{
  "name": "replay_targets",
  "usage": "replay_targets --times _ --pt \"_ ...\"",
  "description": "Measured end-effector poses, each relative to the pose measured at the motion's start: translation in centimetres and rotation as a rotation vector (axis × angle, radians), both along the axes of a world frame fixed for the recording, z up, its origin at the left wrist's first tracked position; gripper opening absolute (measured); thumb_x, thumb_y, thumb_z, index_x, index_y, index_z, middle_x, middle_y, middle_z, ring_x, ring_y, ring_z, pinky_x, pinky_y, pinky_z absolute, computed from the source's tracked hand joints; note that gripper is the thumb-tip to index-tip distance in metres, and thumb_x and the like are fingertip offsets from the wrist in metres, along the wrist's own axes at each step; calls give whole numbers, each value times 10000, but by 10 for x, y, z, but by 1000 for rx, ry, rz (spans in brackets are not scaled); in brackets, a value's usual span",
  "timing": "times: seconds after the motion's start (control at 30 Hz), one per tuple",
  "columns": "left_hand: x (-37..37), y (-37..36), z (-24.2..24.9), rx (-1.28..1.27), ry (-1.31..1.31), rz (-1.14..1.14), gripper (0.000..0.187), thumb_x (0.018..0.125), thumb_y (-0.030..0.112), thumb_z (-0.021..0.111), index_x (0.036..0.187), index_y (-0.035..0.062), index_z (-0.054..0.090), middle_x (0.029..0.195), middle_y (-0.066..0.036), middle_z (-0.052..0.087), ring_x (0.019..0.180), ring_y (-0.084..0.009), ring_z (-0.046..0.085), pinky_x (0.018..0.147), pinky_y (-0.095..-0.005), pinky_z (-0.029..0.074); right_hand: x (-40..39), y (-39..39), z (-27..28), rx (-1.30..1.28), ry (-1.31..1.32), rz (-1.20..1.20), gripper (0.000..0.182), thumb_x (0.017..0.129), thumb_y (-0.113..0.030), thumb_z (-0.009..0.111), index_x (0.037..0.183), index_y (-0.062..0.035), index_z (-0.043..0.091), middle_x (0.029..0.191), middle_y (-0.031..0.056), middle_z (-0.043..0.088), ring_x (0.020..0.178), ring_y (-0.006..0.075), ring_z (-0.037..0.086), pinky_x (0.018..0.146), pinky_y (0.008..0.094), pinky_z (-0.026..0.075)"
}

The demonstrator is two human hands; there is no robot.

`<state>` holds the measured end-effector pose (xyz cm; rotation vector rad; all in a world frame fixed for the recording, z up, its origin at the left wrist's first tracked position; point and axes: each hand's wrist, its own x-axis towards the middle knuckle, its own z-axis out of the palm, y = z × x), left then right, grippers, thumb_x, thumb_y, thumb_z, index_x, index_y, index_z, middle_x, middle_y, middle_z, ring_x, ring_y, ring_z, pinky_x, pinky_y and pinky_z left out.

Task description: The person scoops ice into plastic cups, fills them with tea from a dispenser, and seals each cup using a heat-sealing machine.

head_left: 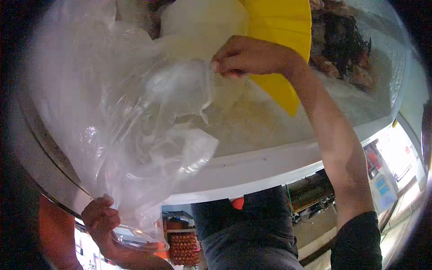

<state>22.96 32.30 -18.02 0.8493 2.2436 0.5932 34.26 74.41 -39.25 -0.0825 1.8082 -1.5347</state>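
Observation:
A large clear plastic bag (pixel 121 121) spreads across the left half of the view, crumpled and shiny. My right hand (pixel 236 56) is closed in a pinch on the bag's upper edge, beside a yellow sheet (pixel 283 40). At the lower left, my left hand (pixel 101 215) is a fist around the gathered plastic near the white rim. Part of the bag hangs over that rim, down past my left wrist. Behind the right hand sits a whitish, cloudy bundle (pixel 204 22), partly covered by the plastic.
The white rim (pixel 252 168) of a wide, chest-like container curves in front of my body. Dark and brownish wrapped lumps (pixel 346 49) lie inside at the right. Below, a stack of egg-like brown items (pixel 184 249) stands beside my legs. An orange surface (pixel 56 234) is at the left.

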Motion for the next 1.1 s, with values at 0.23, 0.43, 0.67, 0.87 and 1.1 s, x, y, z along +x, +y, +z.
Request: replay_targets --times 0.23,0.43,0.67,0.87,1.1 --pt "35 77 -1 180 76 -33 538 642 296 820 1089 75 617 1088 -140 664 1062 -279 624 876 -429 501 37 49 89 274 -115 -176 361 970 -346 638 851 -8 677 622 -6 521 596 89 484 548 288 408" --pt "52 123 -30 342 -84 177 748 633 332 865 1267 62 572 1303 -187 605 1227 -348 564 1069 -476 424 49 81 185 462 -54 -186 290 918 -291 669 895 -5 707 704 50 631 710 180 596 674 330 455" --pt "55 178 -38 417 -44 149 750 670 100 816 1356 62 517 1320 -153 604 1234 -340 578 1052 -427 454 3 12 303 740 -121 58 259 846 -231 649 974 -7 674 742 132 581 698 334 603 656 404 464" --pt "56 202 -27 391 -80 225 822 591 80 849 1348 68 529 1330 -139 608 1253 -317 573 1076 -425 440 30 -40 329 1135 183 -88 367 786 -196 721 1115 -32 710 816 111 623 725 305 615 684 407 482" --pt "56 195 -27 432 -90 239 933 563 82 862 1420 73 493 1380 -145 593 1305 -310 545 1118 -420 407 38 -20 331 1025 211 -209 274 858 -152 682 1070 20 703 755 147 632 618 318 588 590 370 452"
